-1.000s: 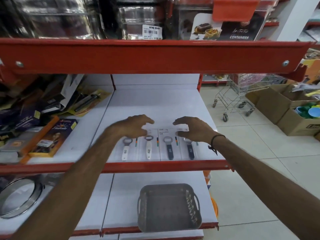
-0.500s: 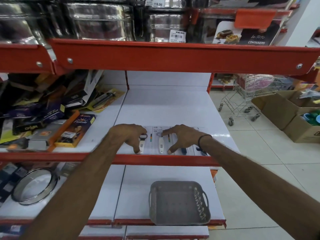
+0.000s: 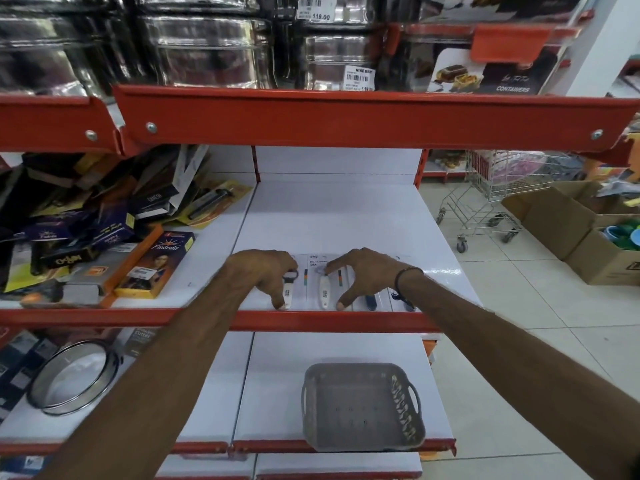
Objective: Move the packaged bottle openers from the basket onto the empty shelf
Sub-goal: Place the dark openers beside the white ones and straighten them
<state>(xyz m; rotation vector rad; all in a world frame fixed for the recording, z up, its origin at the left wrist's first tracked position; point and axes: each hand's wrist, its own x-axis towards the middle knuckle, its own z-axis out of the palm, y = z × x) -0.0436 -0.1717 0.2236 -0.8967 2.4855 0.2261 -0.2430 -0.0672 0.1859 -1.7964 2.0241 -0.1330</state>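
Several packaged bottle openers [image 3: 323,285] lie flat in a row at the front edge of the white middle shelf [image 3: 332,220]. My left hand [image 3: 266,271] rests on the leftmost packs, fingers spread and pressing down. My right hand [image 3: 363,271] lies over the right packs, thumb and fingers apart on the plastic. Two white-handled openers show between the hands; dark-handled ones [image 3: 370,301] peek out under my right wrist. The grey plastic basket [image 3: 360,441] stands on the shelf below, with nothing visible inside.
A red shelf lip [image 3: 346,116] overhangs above, with steel containers [image 3: 207,46] on it. Boxed goods [image 3: 104,237] crowd the left bay. A round sieve [image 3: 74,375] sits lower left. A shopping trolley [image 3: 491,202] and cardboard boxes [image 3: 571,223] stand on the tiled floor at right.
Both hands came toward the shelf's front edge and closer together over the packs. The view shifted left and slightly upward. The basket has not moved.
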